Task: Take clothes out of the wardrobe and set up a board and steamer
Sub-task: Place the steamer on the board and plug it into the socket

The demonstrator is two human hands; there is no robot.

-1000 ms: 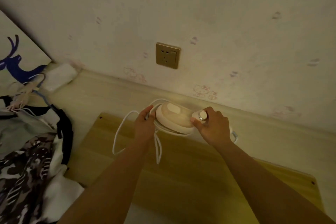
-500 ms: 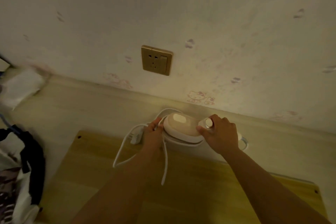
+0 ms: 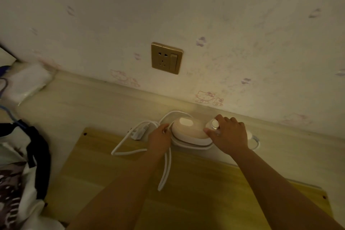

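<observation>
White plug (image 3: 139, 132) now probably free beside steamer (image 3: 189, 133).

One steamer (image 3: 190, 131); one white cord (image 3: 130, 152) with one plug (image 3: 139, 133); one wooden board (image 3: 186, 201); one wall socket (image 3: 166, 58); two hands (image 3: 160, 139).

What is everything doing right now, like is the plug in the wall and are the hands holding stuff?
Steamer: lying at the board's far edge, held at both ends.
Plug: not in the socket, lying on the board.
Cord: loose, looped over the board.
Wall socket: nothing plugged in.
Left hand: fingers curled round the cord beside the steamer.
Right hand: gripping the steamer's end by the knob.
Board: lying flat.
</observation>
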